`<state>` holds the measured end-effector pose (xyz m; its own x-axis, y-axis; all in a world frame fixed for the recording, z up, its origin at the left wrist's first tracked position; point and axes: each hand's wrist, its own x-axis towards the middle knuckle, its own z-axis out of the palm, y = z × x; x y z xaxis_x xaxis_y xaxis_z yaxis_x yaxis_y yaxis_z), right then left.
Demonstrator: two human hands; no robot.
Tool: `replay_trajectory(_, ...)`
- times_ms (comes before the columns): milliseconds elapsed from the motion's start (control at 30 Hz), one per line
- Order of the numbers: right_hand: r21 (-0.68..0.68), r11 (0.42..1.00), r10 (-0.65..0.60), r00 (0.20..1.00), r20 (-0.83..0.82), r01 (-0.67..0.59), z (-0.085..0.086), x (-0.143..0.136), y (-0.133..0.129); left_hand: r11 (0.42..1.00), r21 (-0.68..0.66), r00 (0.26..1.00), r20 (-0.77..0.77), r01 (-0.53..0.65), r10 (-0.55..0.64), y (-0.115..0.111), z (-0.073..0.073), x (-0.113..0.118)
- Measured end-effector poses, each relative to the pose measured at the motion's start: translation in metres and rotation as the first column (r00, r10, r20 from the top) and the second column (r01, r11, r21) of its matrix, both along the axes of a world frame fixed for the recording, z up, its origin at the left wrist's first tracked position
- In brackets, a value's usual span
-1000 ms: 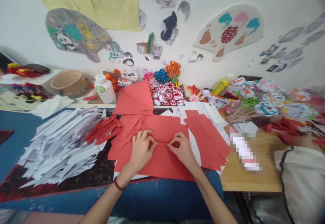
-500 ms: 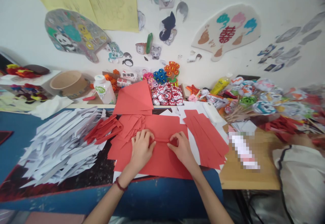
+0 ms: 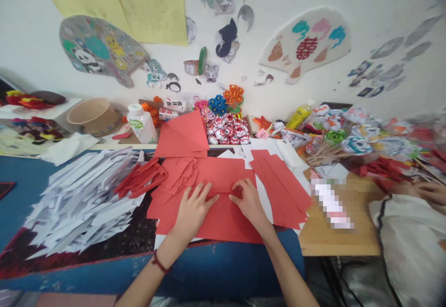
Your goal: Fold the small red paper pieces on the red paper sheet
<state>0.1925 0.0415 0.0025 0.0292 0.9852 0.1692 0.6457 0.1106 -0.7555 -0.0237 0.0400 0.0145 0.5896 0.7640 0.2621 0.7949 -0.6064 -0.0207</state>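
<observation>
A folded strip of red paper (image 3: 223,192) lies on larger red sheets (image 3: 223,225) in front of me. My right hand (image 3: 247,202) pinches its right end between thumb and fingers. My left hand (image 3: 197,207) rests at its left end, fingers spread and palm down, the thumb pointing inward. Left of the hands are loose red folded pieces (image 3: 179,174) and a bundle of narrow red strips (image 3: 141,178). Cut red sheets (image 3: 278,188) lie fanned out to the right. Behind the hands, more red paper (image 3: 183,135) leans against the ledge.
A large heap of white folded strips (image 3: 87,200) covers the left side. A white bottle (image 3: 142,125), a round tub (image 3: 93,115) and paper flowers (image 3: 228,129) stand at the back. On the right, another person's sleeve (image 3: 411,242) is beside a wooden table (image 3: 341,242).
My left hand has opened from a pinch, its fingers spreading over the paper. My right hand keeps its pinch. At the right edge, more of the other person's hands shows.
</observation>
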Motion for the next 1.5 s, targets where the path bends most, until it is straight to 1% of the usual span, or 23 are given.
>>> replay_trajectory(67,-0.024,1.000,-0.007,1.000,0.013,0.008,0.000,0.000,0.001,0.998,-0.004,0.998,-0.007,-0.064,0.064,-0.005,0.001,-0.007)
replay_trajectory(133,-0.038,0.999,-0.011,1.000,0.019,0.012,0.000,0.000,0.001,0.994,0.002,0.994,-0.018,-0.105,0.105,-0.010,0.001,-0.011)
replay_trajectory(233,-0.035,0.999,0.003,1.000,0.004,-0.003,0.002,0.001,-0.001,0.991,0.031,0.991,-0.001,-0.131,0.131,-0.016,0.001,-0.010)
replay_trajectory(300,-0.033,0.999,0.024,1.000,-0.016,-0.024,0.003,0.004,-0.004,0.990,0.030,0.990,0.044,-0.137,0.136,-0.017,0.004,-0.007)
replay_trajectory(400,-0.056,0.995,0.074,0.996,-0.048,-0.077,0.006,0.009,-0.005,0.984,-0.031,0.970,0.166,-0.173,0.176,-0.011,0.010,-0.001)
replay_trajectory(500,-0.056,0.994,0.092,0.994,-0.051,-0.095,0.008,0.010,0.000,0.979,-0.105,0.942,0.273,-0.174,0.196,0.005,0.016,0.007)
replay_trajectory(567,-0.033,0.995,0.090,0.996,-0.026,-0.091,0.009,0.007,0.005,0.980,-0.142,0.946,0.274,-0.142,0.176,0.017,0.017,0.013)
replay_trajectory(700,-0.009,0.992,0.128,0.991,0.046,-0.128,0.011,0.001,0.010,0.976,-0.197,0.972,0.194,-0.091,0.130,0.035,0.013,0.021)
replay_trajectory(867,-0.022,0.970,0.242,0.968,0.073,-0.241,0.019,0.004,0.008,0.967,-0.254,0.980,0.193,0.003,0.048,0.039,0.013,0.019)
replay_trajectory(1000,-0.024,0.953,0.301,0.947,0.113,-0.301,0.023,0.006,0.009,0.958,-0.272,0.975,0.219,0.091,-0.030,0.039,0.015,0.018)
replay_trajectory(1100,0.020,0.937,0.337,0.917,0.216,-0.349,0.020,0.006,0.010,0.962,-0.217,0.973,0.200,0.162,-0.119,0.038,0.014,0.015)
replay_trajectory(1200,0.099,0.913,0.337,0.867,0.366,-0.396,0.013,0.007,0.007,0.969,-0.108,0.974,0.064,0.221,-0.215,0.034,0.012,0.009)
replay_trajectory(1267,0.171,0.881,0.304,0.805,0.510,-0.441,0.007,0.009,0.001,0.961,-0.029,0.959,-0.050,0.276,-0.277,0.031,0.009,0.002)
replay_trajectory(1367,0.241,0.816,0.233,0.680,0.696,-0.526,0.002,0.012,-0.011,0.919,0.081,0.914,-0.168,0.386,-0.369,0.025,0.007,-0.007)
replay_trajectory(1433,0.240,0.799,0.207,0.627,0.751,-0.551,0.004,0.012,-0.019,0.905,0.109,0.901,-0.197,0.411,-0.386,0.022,0.006,-0.011)
replay_trajectory(1500,0.221,0.819,0.193,0.616,0.763,-0.530,0.007,0.009,-0.024,0.917,0.096,0.911,-0.192,0.386,-0.364,0.021,0.007,-0.011)
